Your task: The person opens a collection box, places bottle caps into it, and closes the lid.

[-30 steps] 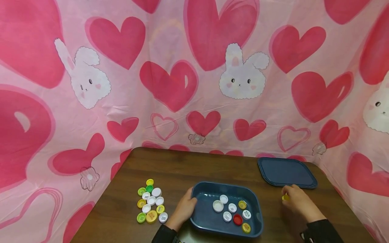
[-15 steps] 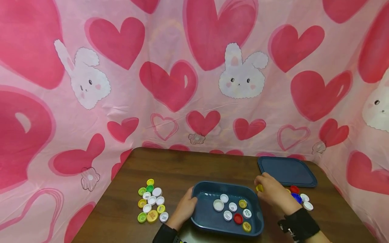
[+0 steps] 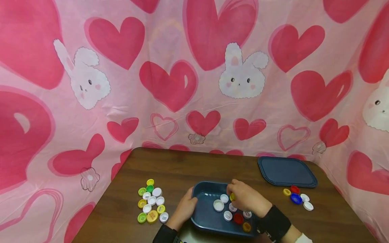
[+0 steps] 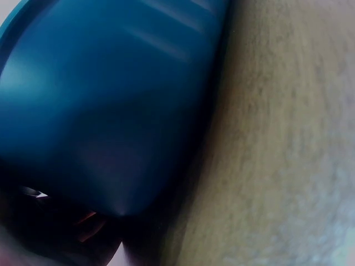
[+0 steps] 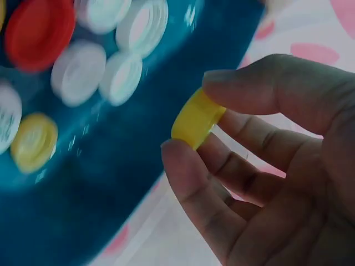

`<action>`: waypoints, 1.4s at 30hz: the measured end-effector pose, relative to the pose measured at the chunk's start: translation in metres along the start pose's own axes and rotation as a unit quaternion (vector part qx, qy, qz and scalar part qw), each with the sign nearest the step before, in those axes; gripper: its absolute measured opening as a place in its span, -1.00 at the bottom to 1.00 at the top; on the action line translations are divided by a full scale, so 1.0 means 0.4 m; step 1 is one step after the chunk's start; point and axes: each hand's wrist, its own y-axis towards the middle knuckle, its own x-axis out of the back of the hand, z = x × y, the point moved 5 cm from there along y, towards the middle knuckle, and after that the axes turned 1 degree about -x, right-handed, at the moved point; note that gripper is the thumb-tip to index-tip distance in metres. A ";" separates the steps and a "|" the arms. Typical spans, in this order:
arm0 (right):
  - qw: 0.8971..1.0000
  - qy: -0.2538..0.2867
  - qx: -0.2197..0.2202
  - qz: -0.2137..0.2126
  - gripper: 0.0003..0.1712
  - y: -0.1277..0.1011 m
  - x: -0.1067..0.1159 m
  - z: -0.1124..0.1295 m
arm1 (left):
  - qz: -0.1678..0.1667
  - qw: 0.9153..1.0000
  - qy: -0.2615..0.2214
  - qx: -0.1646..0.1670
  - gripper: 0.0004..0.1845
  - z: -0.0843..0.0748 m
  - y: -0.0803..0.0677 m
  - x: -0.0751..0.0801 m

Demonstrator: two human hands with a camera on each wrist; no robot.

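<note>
A yellow bottle cap (image 5: pixel 197 119) is pinched between the thumb and fingertips of my right hand (image 3: pixel 247 197), which is over the far right part of the blue tray (image 3: pixel 202 219). My left hand (image 3: pixel 183 207) grips the tray's left wall, thumb over the rim. Inside the tray lie several caps, among them white caps (image 3: pixel 218 205), a red cap (image 3: pixel 238 218) and a yellow-gold cap (image 3: pixel 247 227); my right hand partly hides this group. The left wrist view shows mostly the tray's outer wall (image 4: pixel 111 100) close up.
Left of the tray, several white, yellow and green caps (image 3: pixel 152 200) lie grouped on the wooden table (image 3: pixel 182 165). To the right are a blue cap (image 3: pixel 296 198), a red cap (image 3: pixel 294 189), a yellow cap (image 3: pixel 287 192) and white caps (image 3: pixel 308 206). A dark blue lid (image 3: pixel 287 171) lies behind them.
My right hand has carried the yellow cap leftward from beside the lid to above the tray, uncovering the caps on the right. My left hand has stayed on the tray.
</note>
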 end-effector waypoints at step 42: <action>0.999 0.042 -0.020 0.003 -0.73 -0.059 0.010 -0.052 | -0.004 1.000 -0.003 -0.015 -0.44 -0.005 0.000 0.000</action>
